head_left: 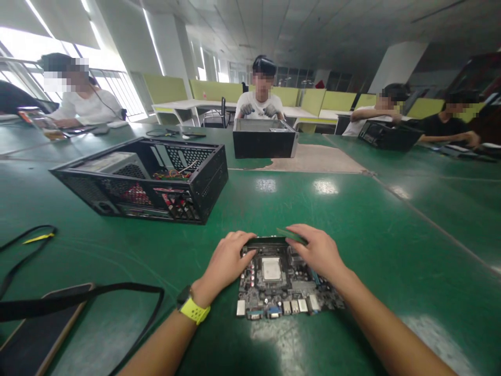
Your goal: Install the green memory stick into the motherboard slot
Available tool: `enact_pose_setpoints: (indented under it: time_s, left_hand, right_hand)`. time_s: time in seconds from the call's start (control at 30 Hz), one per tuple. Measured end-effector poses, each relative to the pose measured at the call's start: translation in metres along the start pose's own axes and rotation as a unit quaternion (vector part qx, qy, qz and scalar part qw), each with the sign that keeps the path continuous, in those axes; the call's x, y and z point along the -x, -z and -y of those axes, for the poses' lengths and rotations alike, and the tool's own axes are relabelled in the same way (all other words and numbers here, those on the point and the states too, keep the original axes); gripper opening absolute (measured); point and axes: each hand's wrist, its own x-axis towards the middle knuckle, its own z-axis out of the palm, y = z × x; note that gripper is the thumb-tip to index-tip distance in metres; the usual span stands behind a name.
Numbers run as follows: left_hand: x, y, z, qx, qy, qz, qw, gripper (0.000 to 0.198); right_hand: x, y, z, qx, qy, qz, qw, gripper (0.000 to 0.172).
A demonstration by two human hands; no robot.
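A motherboard [254, 297] lies flat on the green table, its ports toward me and a bare square processor [271, 269] in its socket. At its far left corner my left hand [230, 258] grips the edge, thumb on top and fingers by the black memory slots [268, 241]. My right hand [319, 253] is closed on a thin green memory module [291, 234] and holds it tilted over the far right part of the board. The module's right end is hidden by the fingers.
An open black computer case [207, 183] stands beyond my left hand. A phone-like dark slab [47, 329] and black strap [129, 286] lie at left. Across the table, a gloved person [260, 102] works behind another case [264, 143]; other people sit at both sides.
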Motion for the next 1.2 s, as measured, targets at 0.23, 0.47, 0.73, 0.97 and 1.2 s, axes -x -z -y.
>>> enact_pose_setpoints:
  time_s: [0.23, 0.47, 0.73, 0.97, 1.2]
  left_hand:
    - [-0.005, -0.012, 0.007, 0.036, -0.002, -0.050, 0.998, 0.019]
    - [-0.009, -0.016, 0.010, 0.085, -0.028, -0.099, 0.991, 0.014]
    - [-0.009, -0.017, 0.009, 0.094, -0.027, -0.087, 0.991, 0.019]
    - [-0.007, -0.017, 0.009, 0.095, -0.022, -0.075, 0.992, 0.020]
    - [-0.008, -0.017, 0.010, 0.098, -0.019, -0.082, 0.992, 0.024]
  right_hand:
    - [-0.002, -0.027, -0.016, 0.014, 0.001, 0.010, 1.000, 0.036]
    - [-0.003, -0.032, -0.022, -0.024, 0.022, -0.035, 0.999, 0.037]
    - [-0.002, -0.035, -0.022, -0.030, 0.042, -0.051, 0.997, 0.035]
    - [-0.003, -0.034, -0.019, -0.038, 0.062, -0.079, 0.994, 0.033]
    - [-0.004, -0.041, -0.025, -0.045, 0.069, -0.077, 0.994, 0.036]
